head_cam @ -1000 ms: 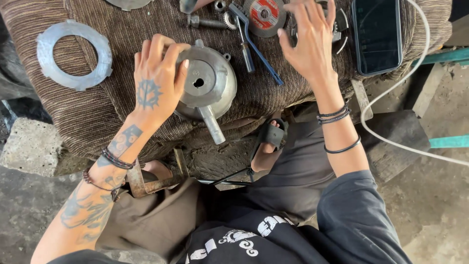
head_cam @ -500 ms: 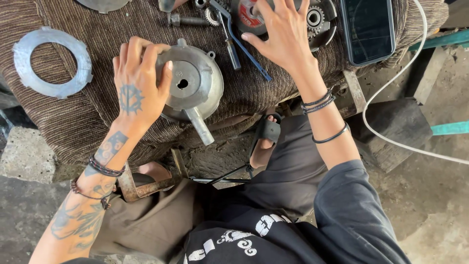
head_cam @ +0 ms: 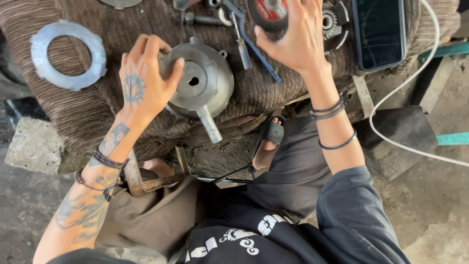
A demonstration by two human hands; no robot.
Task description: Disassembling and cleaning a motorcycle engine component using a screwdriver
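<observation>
Our left hand [head_cam: 144, 80] sits left of centre in the frame, fingers curled over the left rim of a round grey metal housing [head_cam: 200, 85], thumb pressed on its raised face, so we hold it in a firm grip; the housing lies on the brown striped cloth [head_cam: 122, 117] that covers the tabletop, and a short tube [head_cam: 209, 123] juts from its lower edge toward us. Our right hand [head_cam: 295, 41] is at the upper middle of the frame, fingers spread and bent over a dark disc with a red centre [head_cam: 266, 12]; we see the fingertips touching the disc's edge, but we cannot tell whether they truly clasp it. Just left of that hand a blue-handled tool [head_cam: 254, 41] lies slantwise on the cloth, beside a small steel cylinder [head_cam: 244, 51]. A toothed gear [head_cam: 330, 22] peeks out to the right of the hand, and further right lies a dark phone [head_cam: 380, 32] with a blank screen. At the upper left of the frame rests a flat grey metal ring [head_cam: 68, 54], well apart from the housing. A white cable [head_cam: 391, 98] curves down the right side past our forearm. Bracelets circle both wrists
</observation>
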